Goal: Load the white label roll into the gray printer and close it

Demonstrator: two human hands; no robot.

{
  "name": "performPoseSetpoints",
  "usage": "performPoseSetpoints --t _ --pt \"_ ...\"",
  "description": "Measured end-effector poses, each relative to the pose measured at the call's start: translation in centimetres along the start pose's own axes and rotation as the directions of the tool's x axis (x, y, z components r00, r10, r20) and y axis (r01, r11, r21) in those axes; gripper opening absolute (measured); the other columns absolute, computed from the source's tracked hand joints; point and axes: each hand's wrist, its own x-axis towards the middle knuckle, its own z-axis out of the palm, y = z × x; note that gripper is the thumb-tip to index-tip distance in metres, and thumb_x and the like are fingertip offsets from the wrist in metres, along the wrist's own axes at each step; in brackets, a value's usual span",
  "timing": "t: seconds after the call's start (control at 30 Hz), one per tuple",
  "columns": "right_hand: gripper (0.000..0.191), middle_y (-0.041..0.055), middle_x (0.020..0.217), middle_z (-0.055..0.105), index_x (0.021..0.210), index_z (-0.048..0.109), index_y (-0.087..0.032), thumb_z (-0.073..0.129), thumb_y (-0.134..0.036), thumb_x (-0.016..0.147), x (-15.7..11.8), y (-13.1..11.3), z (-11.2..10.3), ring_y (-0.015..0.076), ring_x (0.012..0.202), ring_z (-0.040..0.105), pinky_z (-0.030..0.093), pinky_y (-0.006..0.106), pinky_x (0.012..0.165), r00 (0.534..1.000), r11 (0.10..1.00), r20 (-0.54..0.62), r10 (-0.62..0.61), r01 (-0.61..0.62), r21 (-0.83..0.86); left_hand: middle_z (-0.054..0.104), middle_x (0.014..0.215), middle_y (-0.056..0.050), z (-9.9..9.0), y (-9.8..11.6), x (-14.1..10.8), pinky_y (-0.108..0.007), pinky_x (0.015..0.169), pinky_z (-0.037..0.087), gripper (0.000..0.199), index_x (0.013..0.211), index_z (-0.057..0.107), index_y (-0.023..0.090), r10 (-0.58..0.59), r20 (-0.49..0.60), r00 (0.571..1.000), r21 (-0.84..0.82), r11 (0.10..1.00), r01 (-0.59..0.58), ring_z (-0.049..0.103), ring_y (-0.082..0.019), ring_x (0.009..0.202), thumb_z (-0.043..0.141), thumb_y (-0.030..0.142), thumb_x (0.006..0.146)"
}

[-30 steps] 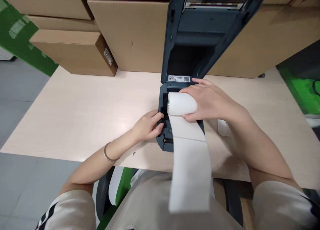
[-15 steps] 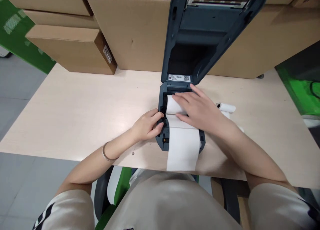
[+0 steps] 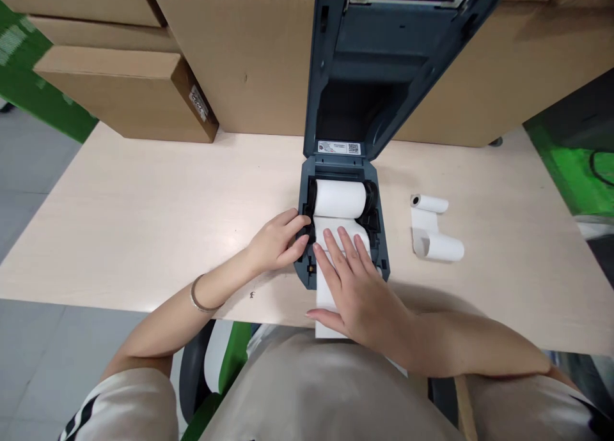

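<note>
A dark blue-grey label printer [image 3: 383,236] lies on the table with its lid [image 3: 369,70] raised. Inside it sits a white paper roll [image 3: 339,198], and the paper strip [image 3: 326,297] from it runs forward past the printer's front and the table edge. My right hand [image 3: 357,294] lies flat on that strip with its fingers spread. At the printer's left rim, my left hand [image 3: 281,239] has its fingers and thumb bent over the edge, gripping it beside the roll holder.
To the right of the printer lies a small, partly unrolled paper roll [image 3: 432,203] with a curled end. Cardboard boxes [image 3: 240,64] line the back of the table [image 3: 167,224], and a flatter box [image 3: 129,102] stands at the left rear.
My right hand has slid from the roll forward and down along the paper strip, uncovering the roll. My left hand stays at the printer's left rim. The view has shifted slightly.
</note>
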Motion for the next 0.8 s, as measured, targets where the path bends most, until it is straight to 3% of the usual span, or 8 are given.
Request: performPoseSetpoints --t 0.23,0.43,0.53,0.67,0.73,0.8 --pt "0.103 0.0348 0.162 0.039 0.153 0.047 0.006 0.064 -0.073 0.089 0.0 -0.5 0.5 0.0556 0.151 0.036 0.038 0.069 0.120 1.000 0.999 -0.019 0.016 -0.015 0.048 0.055 0.087 -0.001 0.0 0.1 -0.4 -0.030 0.066 0.050 0.033 0.119 0.057 0.019 -0.015 -0.018 1.000 -0.021 1.000 0.015 0.057 -0.018 0.072 0.036 0.043 0.110" --pt "0.093 0.0324 0.160 0.044 0.151 0.049 0.009 0.057 -0.067 0.097 0.6 0.4 0.6 0.0491 0.151 0.040 0.043 0.064 0.120 0.999 0.995 -0.036 -0.037 0.040 0.089 0.060 0.092 -0.004 0.0 0.0 -0.5 -0.032 0.071 0.052 0.036 0.122 0.058 0.020 -0.049 -0.002 0.999 -0.020 0.999 0.049 0.061 -0.020 0.078 0.037 0.046 0.109" --pt "0.089 0.0321 0.157 0.048 0.148 0.052 0.011 0.054 -0.064 0.100 0.4 0.9 0.1 0.0484 0.149 0.044 0.047 0.064 0.116 0.998 0.992 -0.043 -0.051 0.055 0.112 0.061 0.093 -0.004 -0.1 0.1 -0.5 -0.032 0.071 0.053 0.036 0.122 0.059 0.020 -0.057 0.004 0.998 -0.032 0.998 0.057 0.061 -0.020 0.077 0.038 0.045 0.109" --pt "0.080 0.0252 0.156 0.053 0.148 0.057 0.001 0.053 -0.063 0.101 -0.1 1.4 -1.6 0.0472 0.146 0.048 0.049 0.068 0.113 0.997 0.988 0.019 -0.077 0.074 0.132 0.060 0.091 -0.003 -0.2 0.2 -0.6 -0.032 0.072 0.052 0.037 0.125 0.059 0.020 -0.035 -0.007 0.999 -0.008 0.999 0.035 0.060 -0.019 0.076 0.037 0.046 0.110" --pt "0.067 0.0194 0.151 0.060 0.140 0.065 -0.006 0.051 -0.060 0.103 -0.2 2.4 -3.3 0.0398 0.141 0.056 0.056 0.060 0.108 0.990 0.972 0.035 -0.133 0.124 0.198 0.059 0.091 -0.003 0.0 0.1 -0.6 -0.033 0.073 0.052 0.039 0.130 0.058 0.020 -0.012 -0.025 1.000 0.017 1.000 0.013 0.059 -0.020 0.079 0.036 0.046 0.111" --pt "0.043 0.0113 0.134 0.073 0.125 0.072 -0.016 0.053 -0.049 0.105 0.1 4.6 -5.5 0.0267 0.124 0.069 0.063 0.043 0.097 0.993 0.954 -0.054 -0.101 0.112 0.279 0.059 0.094 -0.005 0.2 -0.2 -0.8 -0.036 0.076 0.053 0.043 0.138 0.056 0.020 0.025 -0.085 0.996 0.073 0.997 -0.019 0.059 -0.022 0.085 0.035 0.046 0.111"
